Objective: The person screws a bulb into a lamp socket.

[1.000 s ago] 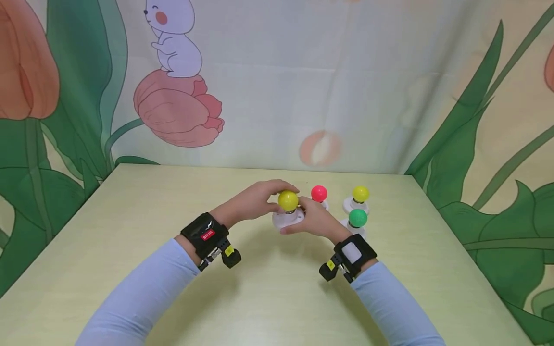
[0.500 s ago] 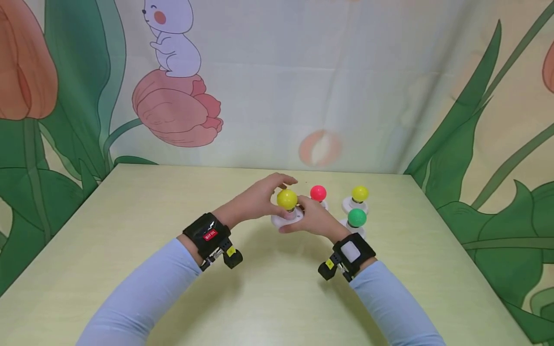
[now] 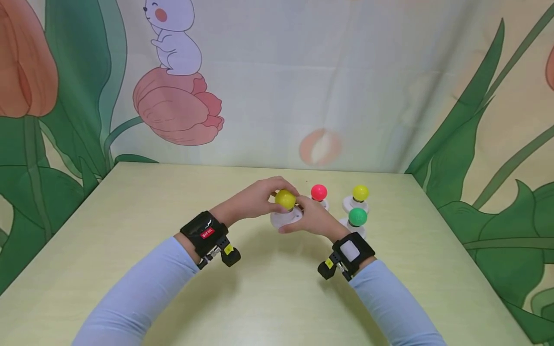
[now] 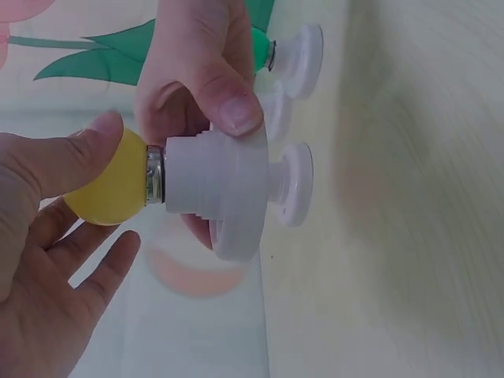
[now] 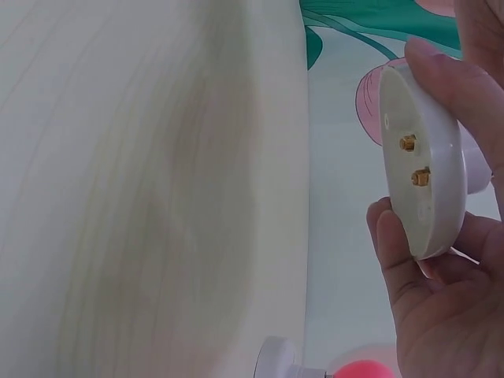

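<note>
Between the thumb and fingers of my left hand [image 3: 259, 198] is a round yellow light bulb [image 3: 285, 199]. It sits in a white lamp holder [image 3: 284, 218], which my right hand [image 3: 319, 219] grips by the base. In the left wrist view, part of the metal screw collar [image 4: 155, 175] shows between bulb and socket, and the right thumb [image 4: 236, 110] presses on the flange. The right wrist view shows the hollow underside of the lamp holder [image 5: 409, 197] with two brass terminals [image 5: 421, 177]. Both hands hold the pair above the table.
Right of my hands, a red bulb [image 3: 319, 192], another yellow bulb [image 3: 360, 193] and a green bulb [image 3: 357, 217] stand upright in white holders on the pale table [image 3: 151, 206]. A printed curtain [image 3: 259, 96] hangs behind the table's far edge.
Half a second ago my left fingers were spread wider off the yellow bulb; now they have come back around it. My right hand and the lamp holder have hardly moved.
</note>
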`<action>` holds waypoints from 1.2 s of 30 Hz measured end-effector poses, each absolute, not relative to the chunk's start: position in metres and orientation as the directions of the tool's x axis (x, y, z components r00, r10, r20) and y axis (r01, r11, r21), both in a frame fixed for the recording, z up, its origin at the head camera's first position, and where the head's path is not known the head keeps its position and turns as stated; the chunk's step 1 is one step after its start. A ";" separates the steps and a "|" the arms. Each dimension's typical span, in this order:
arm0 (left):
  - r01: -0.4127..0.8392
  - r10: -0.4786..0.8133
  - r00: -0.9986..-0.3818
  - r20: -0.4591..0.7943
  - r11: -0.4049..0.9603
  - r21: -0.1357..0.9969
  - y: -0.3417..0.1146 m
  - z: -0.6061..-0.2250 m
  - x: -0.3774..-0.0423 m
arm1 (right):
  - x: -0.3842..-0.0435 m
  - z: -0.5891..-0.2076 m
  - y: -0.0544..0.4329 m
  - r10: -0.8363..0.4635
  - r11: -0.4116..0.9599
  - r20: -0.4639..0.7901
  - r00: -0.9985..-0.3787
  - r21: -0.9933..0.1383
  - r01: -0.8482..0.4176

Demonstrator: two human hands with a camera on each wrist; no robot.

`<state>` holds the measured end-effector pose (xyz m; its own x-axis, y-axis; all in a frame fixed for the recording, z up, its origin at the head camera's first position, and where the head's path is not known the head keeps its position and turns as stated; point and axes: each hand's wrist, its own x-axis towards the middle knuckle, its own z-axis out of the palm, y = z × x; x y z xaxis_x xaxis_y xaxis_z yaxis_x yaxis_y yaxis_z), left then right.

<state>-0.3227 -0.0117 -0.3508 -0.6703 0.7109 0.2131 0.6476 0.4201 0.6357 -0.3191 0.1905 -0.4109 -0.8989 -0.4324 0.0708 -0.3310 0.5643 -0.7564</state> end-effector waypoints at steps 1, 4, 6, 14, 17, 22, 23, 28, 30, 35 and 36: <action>0.649 0.704 -0.675 0.221 0.423 0.632 -0.011 -0.351 -0.322 | -0.319 -0.411 0.191 -0.435 0.565 0.074 -0.897 -0.753 -0.336; 0.636 0.677 -0.700 0.226 0.447 0.629 -0.008 -0.354 -0.321 | -0.319 -0.412 0.191 -0.446 0.556 0.082 -0.891 -0.755 -0.347; 0.612 0.648 -0.729 0.222 0.470 0.636 -0.006 -0.355 -0.320 | -0.319 -0.412 0.191 -0.449 0.549 0.090 -0.889 -0.758 -0.353; 0.590 0.626 -0.750 0.215 0.485 0.646 -0.006 -0.354 -0.317 | -0.317 -0.412 0.190 -0.443 0.557 0.079 -0.893 -0.756 -0.343; 0.619 0.673 -0.709 0.209 0.452 0.643 -0.010 -0.354 -0.320 | -0.317 -0.412 0.190 -0.436 0.561 0.061 -0.898 -0.762 -0.324; 0.639 0.701 -0.686 0.194 0.453 0.622 -0.014 -0.353 -0.322 | -0.317 -0.413 0.191 -0.433 0.558 0.064 -0.899 -0.764 -0.323; 0.637 0.692 -0.696 0.195 0.468 0.613 -0.013 -0.353 -0.322 | -0.317 -0.413 0.191 -0.435 0.557 0.072 -0.898 -0.762 -0.331; 0.565 0.582 -0.789 0.195 0.563 0.604 -0.007 -0.353 -0.318 | -0.318 -0.413 0.190 -0.444 0.546 0.101 -0.890 -0.758 -0.358; 0.527 0.530 -0.825 0.199 0.591 0.611 -0.005 -0.353 -0.316 | -0.318 -0.412 0.190 -0.446 0.540 0.101 -0.889 -0.762 -0.358; 0.491 0.474 -0.855 0.210 0.612 0.620 -0.001 -0.355 -0.314 | -0.320 -0.413 0.189 -0.449 0.534 0.100 -0.888 -0.767 -0.356; 0.490 0.473 -0.856 0.210 0.610 0.623 0.000 -0.355 -0.314 | -0.321 -0.414 0.189 -0.449 0.533 0.101 -0.888 -0.767 -0.357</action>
<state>-0.3142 -0.0004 -0.3549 -0.8558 0.4728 0.2100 0.4899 0.6100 0.6228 -0.3206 0.1888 -0.4138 -0.8877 -0.4493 0.1011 -0.3570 0.5328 -0.7672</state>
